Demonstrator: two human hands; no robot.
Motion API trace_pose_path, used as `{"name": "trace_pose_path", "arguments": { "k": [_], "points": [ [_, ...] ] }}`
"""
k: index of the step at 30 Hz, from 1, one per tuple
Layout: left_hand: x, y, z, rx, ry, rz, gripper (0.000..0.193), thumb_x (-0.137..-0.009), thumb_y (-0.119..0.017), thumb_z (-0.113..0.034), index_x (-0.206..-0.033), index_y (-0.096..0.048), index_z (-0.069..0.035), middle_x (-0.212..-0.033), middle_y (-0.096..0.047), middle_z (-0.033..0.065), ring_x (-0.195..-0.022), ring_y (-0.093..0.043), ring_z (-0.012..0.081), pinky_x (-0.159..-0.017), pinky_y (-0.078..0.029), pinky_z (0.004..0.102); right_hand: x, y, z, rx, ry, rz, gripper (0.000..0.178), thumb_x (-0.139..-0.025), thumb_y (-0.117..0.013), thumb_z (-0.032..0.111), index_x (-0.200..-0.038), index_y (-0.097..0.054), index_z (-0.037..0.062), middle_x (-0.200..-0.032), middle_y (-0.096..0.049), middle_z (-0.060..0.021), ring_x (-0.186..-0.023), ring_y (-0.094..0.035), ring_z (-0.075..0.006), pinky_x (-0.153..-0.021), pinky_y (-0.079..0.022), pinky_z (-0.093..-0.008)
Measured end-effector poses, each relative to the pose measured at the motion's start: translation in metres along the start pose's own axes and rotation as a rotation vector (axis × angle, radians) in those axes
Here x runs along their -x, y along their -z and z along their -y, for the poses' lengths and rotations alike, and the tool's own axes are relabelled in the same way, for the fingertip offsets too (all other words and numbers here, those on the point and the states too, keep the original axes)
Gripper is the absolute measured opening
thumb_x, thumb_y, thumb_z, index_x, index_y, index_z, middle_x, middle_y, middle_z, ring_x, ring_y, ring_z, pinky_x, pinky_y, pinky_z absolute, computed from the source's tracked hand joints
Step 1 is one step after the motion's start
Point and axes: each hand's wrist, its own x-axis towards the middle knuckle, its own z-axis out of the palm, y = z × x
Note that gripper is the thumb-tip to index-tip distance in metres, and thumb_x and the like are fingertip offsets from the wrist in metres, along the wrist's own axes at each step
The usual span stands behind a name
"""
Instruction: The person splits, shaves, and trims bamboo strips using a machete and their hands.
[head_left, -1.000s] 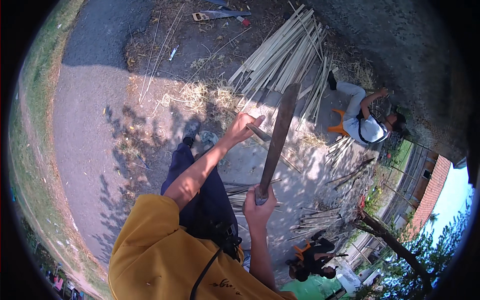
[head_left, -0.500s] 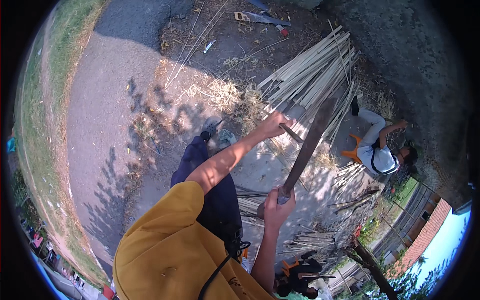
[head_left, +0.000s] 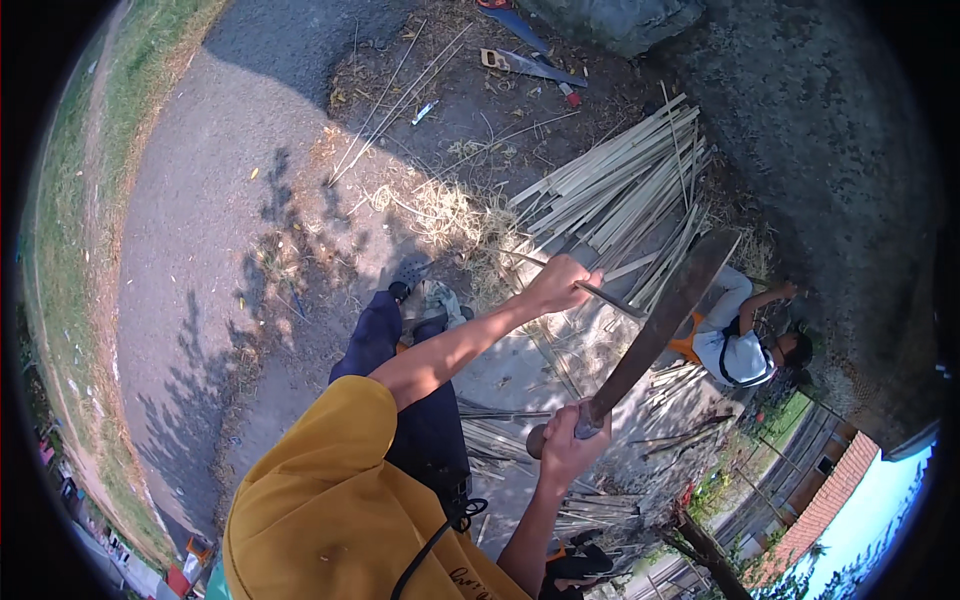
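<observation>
My right hand [head_left: 572,447] is closed round the handle of a machete [head_left: 665,320], whose long, broad, dark blade points up and to the right. Between the closed fingers of my left hand [head_left: 562,285] is a thin bamboo strip [head_left: 614,302]. One end of the strip reaches the edge of the blade, and it seems to touch there. The strip's other end sticks out to the left behind my hand.
A pile of split bamboo strips [head_left: 600,185] lies ahead, with curled shavings [head_left: 450,215] beside it. Farther off is a handsaw [head_left: 530,66]. At right a person [head_left: 738,350] sits on an orange stool [head_left: 686,344]. More strips [head_left: 495,440] lie below my right arm.
Both hands have shifted slightly right and nearer to me. The machete's tip has swung right and lower, and the strip's end has moved along with it.
</observation>
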Motion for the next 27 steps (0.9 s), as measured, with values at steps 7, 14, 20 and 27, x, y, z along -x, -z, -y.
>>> {"name": "trace_pose_path", "arguments": {
  "k": [7,14,20,27],
  "points": [
    [0.010,0.029,0.078,-0.227,-0.005,0.033,0.052,-0.097,-0.063,-0.022,-0.053,-0.056,0.004,-0.049,-0.048,0.0226,-0.041,-0.046,0.0323,-0.049,-0.039,0.0469,0.008,-0.005,-0.064,0.295,0.106,0.022,0.009,-0.090,-0.061,0.005,-0.089,-0.052,0.0021,-0.062,-0.050,-0.0012,-0.049,-0.048,-0.0088,-0.047,-0.041,-0.0262],
    [-0.009,-0.001,0.005,-0.065,0.092,0.096,0.064,-0.100,-0.055,-0.040,-0.051,-0.050,0.003,-0.045,-0.040,0.0179,-0.041,-0.036,0.0299,-0.049,-0.035,0.0446,-0.003,0.012,-0.015,0.255,-0.029,-0.094,0.013,-0.087,-0.065,0.006,-0.085,-0.054,-0.0008,-0.066,-0.053,-0.0038,-0.058,-0.050,-0.0096,-0.057,-0.042,-0.0280],
    [0.011,0.028,0.110,-0.067,0.138,0.140,0.063,-0.101,-0.057,-0.031,-0.049,-0.043,0.001,-0.044,-0.038,0.0170,-0.040,-0.038,0.0323,-0.049,-0.035,0.0446,-0.001,-0.017,-0.040,0.163,0.035,0.040,0.013,-0.086,-0.065,0.004,-0.090,-0.054,-0.0033,-0.067,-0.056,-0.0042,-0.060,-0.054,-0.0102,-0.058,-0.044,-0.0284],
    [0.005,0.002,0.098,-0.154,-0.007,0.164,0.048,-0.093,-0.067,-0.024,-0.058,-0.048,0.003,-0.051,-0.040,0.0160,-0.048,-0.038,0.0347,-0.053,-0.035,0.0443,-0.019,-0.003,-0.058,0.341,-0.008,0.038,0.014,-0.088,-0.066,0.006,-0.087,-0.055,-0.0026,-0.066,-0.057,-0.0060,-0.061,-0.054,-0.0119,-0.059,-0.045,-0.0321]
  ]
}}
